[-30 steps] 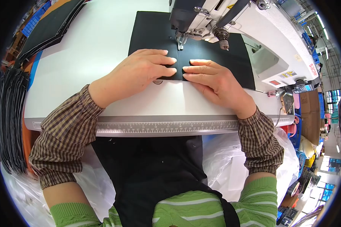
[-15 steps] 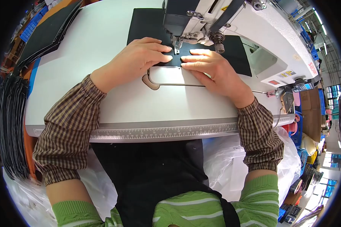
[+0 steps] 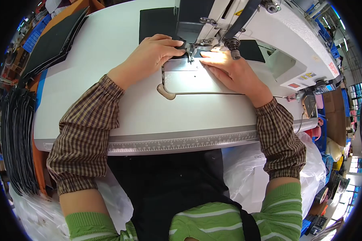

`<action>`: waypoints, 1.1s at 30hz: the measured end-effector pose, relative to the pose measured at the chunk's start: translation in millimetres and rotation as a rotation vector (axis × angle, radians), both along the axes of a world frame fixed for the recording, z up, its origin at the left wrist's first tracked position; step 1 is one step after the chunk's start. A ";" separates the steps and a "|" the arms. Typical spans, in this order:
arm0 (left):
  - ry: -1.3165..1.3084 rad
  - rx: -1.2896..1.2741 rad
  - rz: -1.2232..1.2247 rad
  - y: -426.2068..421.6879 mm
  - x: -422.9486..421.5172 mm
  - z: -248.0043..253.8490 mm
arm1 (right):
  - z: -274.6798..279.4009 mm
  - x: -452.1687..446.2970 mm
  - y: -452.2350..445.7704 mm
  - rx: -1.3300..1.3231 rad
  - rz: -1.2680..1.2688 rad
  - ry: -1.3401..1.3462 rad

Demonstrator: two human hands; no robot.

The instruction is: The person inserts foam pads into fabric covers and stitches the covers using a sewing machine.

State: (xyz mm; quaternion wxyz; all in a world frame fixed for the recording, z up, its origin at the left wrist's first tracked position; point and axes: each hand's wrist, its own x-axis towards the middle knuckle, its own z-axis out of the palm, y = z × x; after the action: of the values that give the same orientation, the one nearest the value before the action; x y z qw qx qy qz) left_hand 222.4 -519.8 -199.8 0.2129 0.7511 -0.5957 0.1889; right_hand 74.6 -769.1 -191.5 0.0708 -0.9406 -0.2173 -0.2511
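Note:
A black fabric panel point(image 3: 157, 23) lies on the white sewing machine table, partly hidden under the machine's head. Its near edge runs close to the presser foot point(image 3: 192, 56). My left hand point(image 3: 149, 58) rests on the panel's near edge, left of the foot, fingers stretched toward it. On the other side, my right hand point(image 3: 240, 74) has its fingers extended over the cloth and the edge of the metal plate point(image 3: 180, 80), under the bright lamp light. Both hands press from above rather than grasp.
The white sewing machine point(image 3: 287, 42) spans the top right. A stack of black panels point(image 3: 54, 44) lies at the upper left, and more black pieces point(image 3: 18, 136) hang below it. A ruler strip point(image 3: 181, 142) lines the table's front edge.
The fabric panel has moved away from me under the presser foot, uncovering more of the metal plate. Both hands have moved with it, and the view has shifted slightly.

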 end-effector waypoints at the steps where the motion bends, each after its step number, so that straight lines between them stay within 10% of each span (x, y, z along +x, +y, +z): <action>1: -0.013 -0.005 0.011 0.0 1.0 0.0 | -0.9 0.5 -0.8 -0.002 -0.012 -0.005; 22: -0.144 0.169 0.274 -25.4 18.6 8.7 | 0.9 -0.9 -1.4 0.045 0.059 -0.147; 33: 0.267 -0.016 -0.063 77.6 -51.8 -9.5 | -6.3 -23.3 -41.7 0.260 -0.029 -0.093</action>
State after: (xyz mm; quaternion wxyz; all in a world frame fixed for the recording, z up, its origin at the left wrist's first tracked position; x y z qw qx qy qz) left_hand 170.6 -442.2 -209.4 0.3022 0.7488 -0.5837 0.0852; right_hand 51.3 -810.8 -197.8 0.1780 -0.9139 -0.1724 -0.3216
